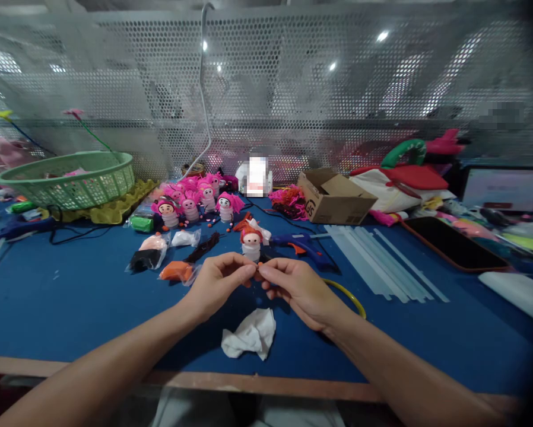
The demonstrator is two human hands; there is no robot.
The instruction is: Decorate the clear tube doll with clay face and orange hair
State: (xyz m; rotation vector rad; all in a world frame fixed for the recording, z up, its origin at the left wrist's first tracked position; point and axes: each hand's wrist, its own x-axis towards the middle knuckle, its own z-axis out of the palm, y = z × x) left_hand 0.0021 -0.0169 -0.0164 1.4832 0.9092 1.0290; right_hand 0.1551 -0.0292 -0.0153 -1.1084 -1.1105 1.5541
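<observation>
My left hand (pixel 222 281) and my right hand (pixel 298 287) meet at the middle of the table, fingertips pinched together. A small orange piece (pixel 260 267) shows between them, mostly covered by the fingers. Just behind stands a doll (pixel 251 242) with red-orange hair and a white ringed body, its lower part hidden by my hands. A blue glue gun (pixel 313 249) lies to the right of it. Left of my hands are a bag of orange clay (pixel 177 271), a bag with black and peach clay (pixel 148 255) and dark strands (pixel 204 246). A crumpled white tissue (pixel 251 335) lies nearer me.
Several pink-haired dolls (pixel 189 206) stand at the back. A green basket (pixel 66 184) is at the left, a cardboard box (pixel 335 198) right of centre. Glue sticks (pixel 376 264), a yellow ring (pixel 349 296) and a phone (pixel 453 243) lie at the right. Perforated metal panel (pixel 257 89) behind.
</observation>
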